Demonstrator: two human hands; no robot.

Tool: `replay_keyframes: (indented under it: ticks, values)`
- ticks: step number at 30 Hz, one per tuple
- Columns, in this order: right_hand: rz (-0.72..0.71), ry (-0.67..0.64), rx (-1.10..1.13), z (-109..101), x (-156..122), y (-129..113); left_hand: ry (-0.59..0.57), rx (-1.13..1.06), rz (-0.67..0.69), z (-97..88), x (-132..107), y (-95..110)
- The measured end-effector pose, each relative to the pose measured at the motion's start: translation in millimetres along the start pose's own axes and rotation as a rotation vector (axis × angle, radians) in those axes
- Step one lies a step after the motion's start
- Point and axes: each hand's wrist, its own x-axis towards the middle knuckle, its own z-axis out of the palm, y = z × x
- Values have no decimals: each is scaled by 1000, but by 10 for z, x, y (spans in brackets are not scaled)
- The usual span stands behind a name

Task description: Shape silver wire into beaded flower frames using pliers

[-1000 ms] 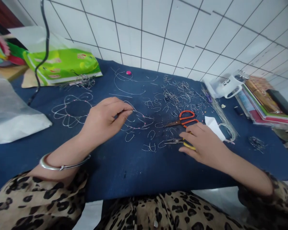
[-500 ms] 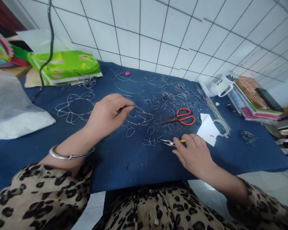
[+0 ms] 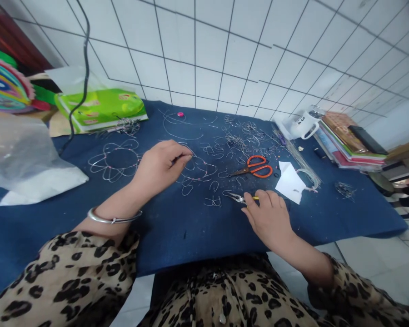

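Note:
My left hand (image 3: 163, 163) is closed, thumb and forefinger pinching the edge of a thin wire ring with small pink wraps (image 3: 206, 173). Part of that ring is hidden behind the hand. My right hand (image 3: 271, 215) rests around needle-nose pliers (image 3: 237, 198) with yellow handles, whose jaws point left over the blue cloth. A finished-looking flower-shaped wire frame (image 3: 114, 160) lies left of my left hand. Beyond the pliers are scissors with orange handles (image 3: 260, 166). Short bent wire pieces (image 3: 213, 201) lie between my two hands.
Wire scraps (image 3: 240, 138) are heaped at the back. A white paper piece (image 3: 289, 182) and straight wires (image 3: 305, 161) lie at the right, near a white mug (image 3: 305, 126) and stacked books (image 3: 354, 145). At the left are a green packet (image 3: 102, 106) and a plastic bag (image 3: 30, 159).
The camera view has shifted slightly. My left hand keeps its pinch on the wire ring, and my right hand stays on the pliers with little visible movement.

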Motion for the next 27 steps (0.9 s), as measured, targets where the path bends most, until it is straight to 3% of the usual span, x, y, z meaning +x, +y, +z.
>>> replay_keyframes:
  ticks: [5,13,17,27]
  values:
    - [-26,-61,32,41,51,85,2,-6,-4,2,-2,-13]
    - [12,-257,372,162,426,429,7,-21,26,13,13,-27]
    - [-4,-336,364,122,574,573,1,-27,16,1,14,-10]
    - [-65,-377,370,84,701,810,-27,-25,5,7,22,-10]
